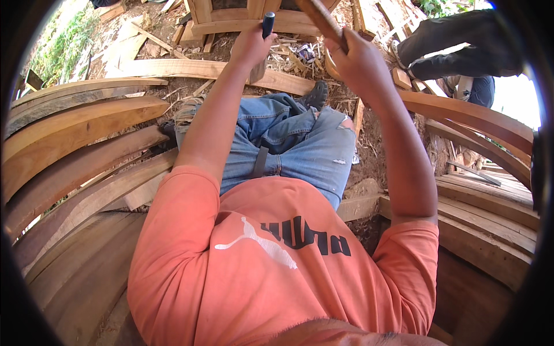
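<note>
**Both your hands grip tools in front of the wooden frame**

Closest to you, well behind both hands, is your orange shirt (288, 254) with its dark and pale print. Your faded blue jeans (311, 144), torn at the right knee, lie beyond it, and a dark shoe (316, 95) shows between and below your hands.

To the right of your right forearm, planks (487, 216) lie in layers beside a dark recess (467, 282); what it holds is too dark to tell. A grey strip (474, 172) rests on the planks. Long boards (81, 121) are ranged to the left of your left forearm.

Your left hand (252, 47) is closed around a blue-handled tool (268, 24). Its dark, round grip pokes up above your fist; a flat brownish part shows below, blade or wood you cannot tell. Your right hand (359, 60) is clasped about a brown wooden shaft (323, 21), smooth and thick, slanting up and left out of view.

A pale board (196, 69) lies below and left of your left hand, and wood chips (288, 57) litter the ground between your hands. Just past them stands the wooden frame (248, 26), dark areas between its members. Beyond your right hand is another person's dark trouser leg (461, 43).
</note>
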Demonstrator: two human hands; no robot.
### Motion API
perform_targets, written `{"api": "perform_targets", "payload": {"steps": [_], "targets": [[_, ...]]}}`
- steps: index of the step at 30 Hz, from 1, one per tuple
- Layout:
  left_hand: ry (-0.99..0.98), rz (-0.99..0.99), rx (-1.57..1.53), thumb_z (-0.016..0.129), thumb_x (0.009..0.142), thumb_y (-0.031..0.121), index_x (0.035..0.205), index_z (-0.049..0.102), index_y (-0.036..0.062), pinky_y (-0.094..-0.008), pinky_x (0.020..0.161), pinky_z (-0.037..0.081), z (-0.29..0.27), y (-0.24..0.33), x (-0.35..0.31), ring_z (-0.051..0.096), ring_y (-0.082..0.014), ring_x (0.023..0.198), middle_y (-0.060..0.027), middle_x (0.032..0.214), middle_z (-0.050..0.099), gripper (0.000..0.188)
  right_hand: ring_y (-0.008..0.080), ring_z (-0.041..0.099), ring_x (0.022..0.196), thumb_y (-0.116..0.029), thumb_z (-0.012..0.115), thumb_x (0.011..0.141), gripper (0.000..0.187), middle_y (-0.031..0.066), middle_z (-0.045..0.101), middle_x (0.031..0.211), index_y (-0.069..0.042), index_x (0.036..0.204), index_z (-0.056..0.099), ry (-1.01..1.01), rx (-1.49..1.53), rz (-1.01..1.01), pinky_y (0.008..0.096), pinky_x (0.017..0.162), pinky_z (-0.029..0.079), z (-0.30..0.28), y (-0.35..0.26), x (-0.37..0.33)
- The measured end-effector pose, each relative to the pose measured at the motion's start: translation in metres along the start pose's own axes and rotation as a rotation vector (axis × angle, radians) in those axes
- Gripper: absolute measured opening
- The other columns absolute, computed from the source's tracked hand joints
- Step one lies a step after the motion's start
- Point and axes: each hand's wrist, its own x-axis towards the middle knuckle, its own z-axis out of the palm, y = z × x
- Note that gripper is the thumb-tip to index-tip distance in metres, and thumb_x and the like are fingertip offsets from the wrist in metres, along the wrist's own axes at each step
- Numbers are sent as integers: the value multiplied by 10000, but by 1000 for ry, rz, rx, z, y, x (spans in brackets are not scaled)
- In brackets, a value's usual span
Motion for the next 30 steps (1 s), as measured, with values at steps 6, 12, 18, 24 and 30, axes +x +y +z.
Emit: {"api": "perform_targets", "payload": {"steps": [6, 12, 18, 24, 30], "targets": [[0, 16, -14, 735, 987, 366, 1152, 708, 91, -553, 845, 571, 2, 2, 2, 732, -462, 973, -221, 986, 769, 321, 434, 748, 909, -499, 578, 1076, 469, 228, 756, 923, -43, 1116, 681, -5, -41, 22, 556, 848, 560, 0, 2, 1], [-21, 9, 3, 731, 992, 372, 1170, 707, 101, -558, 839, 570, 4, 3, -1, 734, -462, 971, -223, 984, 769, 325, 443, 738, 926, -489, 594, 1074, 476, 234, 759, 960, -25, 1106, 691, 2, -63, -31, 550, 852, 557, 22, 19, -6], [-8, 6, -19, 728, 996, 375, 1174, 708, 108, -561, 835, 572, 2, -4, -5, 738, -457, 966, -220, 982, 774, 321, 456, 732, 919, -466, 607, 1070, 449, 247, 748, 933, -23, 1099, 679, 30, 69, 42, 559, 831, 549, -4, 7, 2], [-33, -19, 16, 728, 998, 350, 1173, 705, 98, -558, 834, 568, 0, 3, -6, 736, -457, 958, -217, 977, 773, 308, 467, 722, 851, -451, 626, 1062, 420, 239, 725, 849, -36, 1122, 643, 103, 74, -35, 568, 785, 537, 3, -4, -6], [-40, 5, -25, 728, 995, 364, 1181, 698, 100, -557, 847, 565, 0, 6, -9, 735, -458, 971, -208, 989, 777, 324, 410, 698, 745, -470, 600, 1086, 455, 204, 700, 793, -19, 1078, 665, 92, 42, -52, 519, 721, 525, 9, -5, -5]]}}
